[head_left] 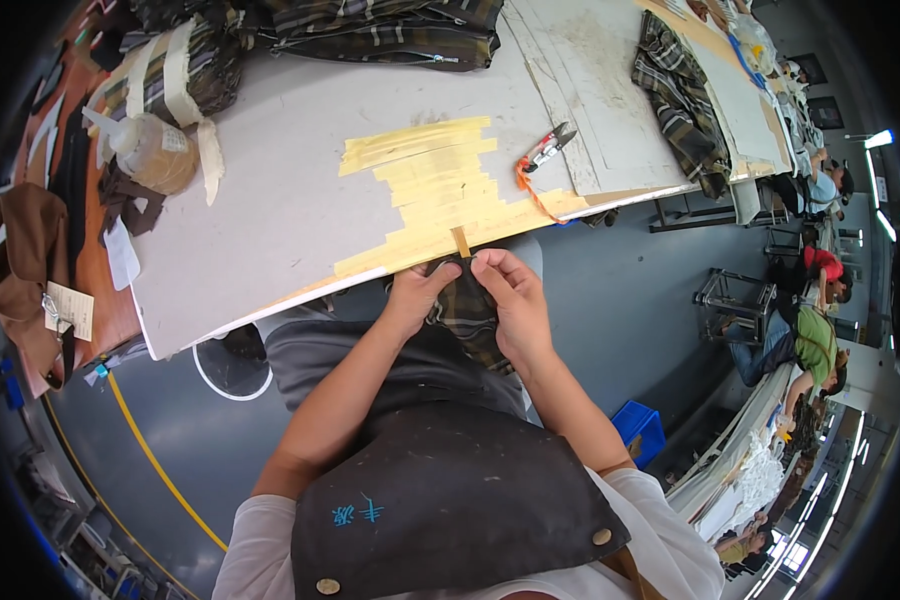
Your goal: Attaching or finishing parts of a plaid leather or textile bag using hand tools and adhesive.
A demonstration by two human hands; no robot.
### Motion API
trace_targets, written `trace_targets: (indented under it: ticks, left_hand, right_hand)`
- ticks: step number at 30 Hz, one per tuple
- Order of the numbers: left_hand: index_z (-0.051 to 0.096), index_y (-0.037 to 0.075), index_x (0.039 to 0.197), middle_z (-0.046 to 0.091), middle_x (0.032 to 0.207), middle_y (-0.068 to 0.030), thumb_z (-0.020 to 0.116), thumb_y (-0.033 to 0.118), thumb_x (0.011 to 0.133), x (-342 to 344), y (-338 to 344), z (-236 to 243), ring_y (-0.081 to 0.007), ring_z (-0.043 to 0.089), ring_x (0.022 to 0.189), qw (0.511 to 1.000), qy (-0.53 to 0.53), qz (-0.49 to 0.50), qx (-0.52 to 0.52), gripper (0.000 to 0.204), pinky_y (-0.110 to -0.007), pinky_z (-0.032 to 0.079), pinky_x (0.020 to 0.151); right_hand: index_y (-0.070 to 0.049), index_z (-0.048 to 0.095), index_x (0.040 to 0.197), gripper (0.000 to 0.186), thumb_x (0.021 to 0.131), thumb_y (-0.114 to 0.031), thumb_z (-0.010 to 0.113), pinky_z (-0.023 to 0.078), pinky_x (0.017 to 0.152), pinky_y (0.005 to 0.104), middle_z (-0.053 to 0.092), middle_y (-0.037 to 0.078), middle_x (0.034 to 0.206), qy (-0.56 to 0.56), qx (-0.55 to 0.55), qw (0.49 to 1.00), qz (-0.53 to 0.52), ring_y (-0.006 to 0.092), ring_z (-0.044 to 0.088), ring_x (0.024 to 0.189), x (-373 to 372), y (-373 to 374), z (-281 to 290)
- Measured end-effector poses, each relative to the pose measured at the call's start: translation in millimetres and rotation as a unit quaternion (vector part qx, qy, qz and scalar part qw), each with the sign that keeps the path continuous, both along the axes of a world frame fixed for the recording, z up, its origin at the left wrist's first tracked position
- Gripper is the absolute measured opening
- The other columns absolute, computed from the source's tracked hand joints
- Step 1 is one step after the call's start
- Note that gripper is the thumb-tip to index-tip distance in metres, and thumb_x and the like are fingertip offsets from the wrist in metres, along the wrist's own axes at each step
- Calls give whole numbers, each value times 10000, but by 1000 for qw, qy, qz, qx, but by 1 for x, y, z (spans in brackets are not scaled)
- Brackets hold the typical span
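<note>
While pinched from both sides, plaid cloth [473, 318]: hangs over the lap, just on the near side of the table [270, 200], dark with brown and pale stripes.
Left hand [415, 297]: grips the upper left of the cloth, thumb on top; cannot tell the exact set of the fingers hidden beneath.
Right hand [512, 297]: pinches the upper right of the cloth, with thumb and forefinger nearly together, the others bent in.
Brown strip [460, 242]: lies across the table's near edge, just beside the right fingertips; cannot tell if touching.
Yellow tape [435, 180]: covers the tabletop beyond both hands in overlapping lengths.
Snips [548, 150]: lie right of the tape, with an orange cord [524, 178] trailing toward the edge.
Nozzled bottle [160, 155]: sits far to the left, near a plaid bundle [217, 85] bound with cream strips.
Zipped plaid garment [390, 38]: lies along the far side.
Apron [440, 490]: spreads dark below the forearms, with two metal studs.
Blue crate [640, 432]: rests on the floor, to the right.
</note>
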State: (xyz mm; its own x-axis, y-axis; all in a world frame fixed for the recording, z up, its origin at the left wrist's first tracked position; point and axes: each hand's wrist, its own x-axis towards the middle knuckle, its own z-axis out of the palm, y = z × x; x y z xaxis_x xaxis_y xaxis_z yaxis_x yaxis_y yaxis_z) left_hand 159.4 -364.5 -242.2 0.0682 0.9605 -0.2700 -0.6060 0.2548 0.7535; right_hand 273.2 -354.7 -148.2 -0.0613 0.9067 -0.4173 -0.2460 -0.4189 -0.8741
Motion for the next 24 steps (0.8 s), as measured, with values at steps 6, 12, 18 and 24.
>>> trace_targets:
  ticks: [6, 12, 18, 24]
  left_hand:
    - [513, 12, 1170, 569, 1102, -32, 615, 86, 825, -5, 4, 8, -106, 523, 969, 999, 22, -40, -15, 367, -244, 410, 856]
    - [601, 1, 1044, 596, 1035, -41, 632, 149, 820, -21, -4, 19, -118, 531, 927, 991, 86, -97, -34, 271, -251, 436, 772]
    - [602, 5, 732, 495, 648, -29, 726, 166, 712, -25, -42, 70, -112, 474, 648, 754, 609, -24, 247, 204, -269, 380, 557]
    - [467, 13, 632, 506, 590, -50, 778, 190, 641, -35, -77, 116, -121, 448, 518, 840, 527, -83, 96, 358, -263, 372, 480]
  right_hand:
    - [-40, 581, 862, 98, 867, -133, 554, 361, 602, 159, 557, -47, 786, -19, -19, 999, 25, 13, 474, 692, 3, 8, -2]
    - [-40, 577, 862, 105, 822, -127, 620, 386, 610, 164, 550, -43, 773, -7, -118, 991, 67, 7, 473, 696, 20, 9, 4]
    - [-26, 566, 854, 146, 754, -21, 672, 402, 612, 157, 561, -36, 785, -105, 25, 983, 151, 2, 486, 672, 46, -49, 5]
    - [-2, 594, 761, 107, 695, 17, 676, 370, 508, 200, 565, 21, 727, -253, 255, 920, 158, 59, 459, 585, 47, -71, 48]
